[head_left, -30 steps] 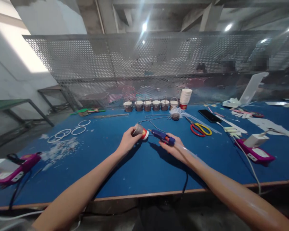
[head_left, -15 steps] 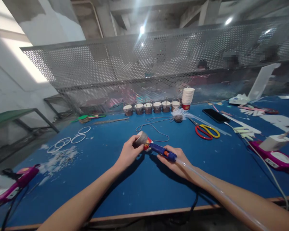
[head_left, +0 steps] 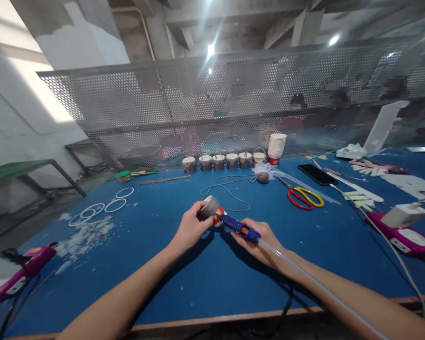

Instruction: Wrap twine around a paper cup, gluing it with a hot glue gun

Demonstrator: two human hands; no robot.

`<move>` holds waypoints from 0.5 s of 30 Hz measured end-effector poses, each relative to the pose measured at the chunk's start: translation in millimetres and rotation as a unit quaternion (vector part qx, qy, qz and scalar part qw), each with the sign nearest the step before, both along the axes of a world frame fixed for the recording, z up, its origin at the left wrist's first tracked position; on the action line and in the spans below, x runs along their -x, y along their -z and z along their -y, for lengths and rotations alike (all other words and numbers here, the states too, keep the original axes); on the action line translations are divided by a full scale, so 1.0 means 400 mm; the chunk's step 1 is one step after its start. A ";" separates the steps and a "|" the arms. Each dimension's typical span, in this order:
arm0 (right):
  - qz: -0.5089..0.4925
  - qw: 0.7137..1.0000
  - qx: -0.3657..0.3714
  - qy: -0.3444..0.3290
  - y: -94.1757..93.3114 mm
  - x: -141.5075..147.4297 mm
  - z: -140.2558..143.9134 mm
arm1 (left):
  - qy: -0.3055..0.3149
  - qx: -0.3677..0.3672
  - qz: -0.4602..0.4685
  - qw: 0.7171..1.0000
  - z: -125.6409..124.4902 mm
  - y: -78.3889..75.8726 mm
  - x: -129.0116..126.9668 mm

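My left hand (head_left: 191, 226) is closed around a paper cup (head_left: 210, 208), tilted on its side above the blue table. Grey cord is wound round part of the cup, and the rest shows red with a printed pattern. In my right hand (head_left: 257, 236) is a blue hot glue gun (head_left: 238, 225), its nozzle touching or very close to the cup's red part. A long clear glue stick (head_left: 304, 271) runs from the gun's rear back over my right forearm. Grey cord (head_left: 230, 191) trails across the table behind the cup toward a small ball of cord (head_left: 262, 177).
Several cord-wrapped cups (head_left: 218, 162) stand in a row at the back beside a stack of paper cups (head_left: 277, 147). Scissors (head_left: 304, 196) and a phone (head_left: 317, 174) lie to the right. White rings (head_left: 115, 205) lie left. Magenta power strips (head_left: 403, 236) sit at both sides.
Both hands keep nearly the same pose, with the glue gun still at the cup. The whole view has shifted slightly.
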State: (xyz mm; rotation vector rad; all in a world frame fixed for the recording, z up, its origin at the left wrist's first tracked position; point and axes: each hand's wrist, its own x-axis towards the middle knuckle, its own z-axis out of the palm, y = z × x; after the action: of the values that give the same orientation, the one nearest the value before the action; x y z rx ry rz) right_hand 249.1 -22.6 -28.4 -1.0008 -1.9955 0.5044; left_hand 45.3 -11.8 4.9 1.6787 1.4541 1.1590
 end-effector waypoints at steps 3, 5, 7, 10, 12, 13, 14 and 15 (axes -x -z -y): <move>-0.014 0.999 -0.028 0.007 0.006 -0.001 -0.002 | -0.010 -0.008 -0.012 1.000 0.000 -0.003 0.000; -0.030 0.998 -0.057 0.001 0.011 -0.002 -0.004 | -0.013 -0.012 -0.011 1.000 0.001 -0.004 -0.002; -0.040 0.996 -0.082 -0.008 0.013 -0.003 -0.004 | -0.015 -0.011 -0.010 1.000 0.002 -0.005 -0.004; -0.033 0.995 -0.095 -0.013 0.015 -0.001 -0.003 | -0.010 -0.006 0.001 1.000 0.003 -0.004 -0.006; -0.026 0.995 -0.096 -0.011 0.018 0.001 -0.003 | 0.000 -0.005 0.012 1.000 0.003 -0.003 -0.007; -0.023 0.995 -0.097 -0.010 0.020 0.001 -0.003 | 0.004 -0.005 0.017 1.000 0.004 -0.002 -0.007; -0.022 0.995 -0.099 -0.009 0.022 0.001 -0.004 | 0.008 -0.005 0.020 1.000 0.004 -0.002 -0.007; -0.020 0.995 -0.100 -0.007 0.023 0.000 -0.005 | 0.011 -0.005 0.022 1.000 0.005 -0.002 -0.007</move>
State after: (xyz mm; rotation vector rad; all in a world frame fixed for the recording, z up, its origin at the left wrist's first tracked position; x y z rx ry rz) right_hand 248.9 -20.6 -37.8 -0.8465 -1.9740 0.3223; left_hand 47.9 -13.6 5.8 1.6617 1.4029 1.1858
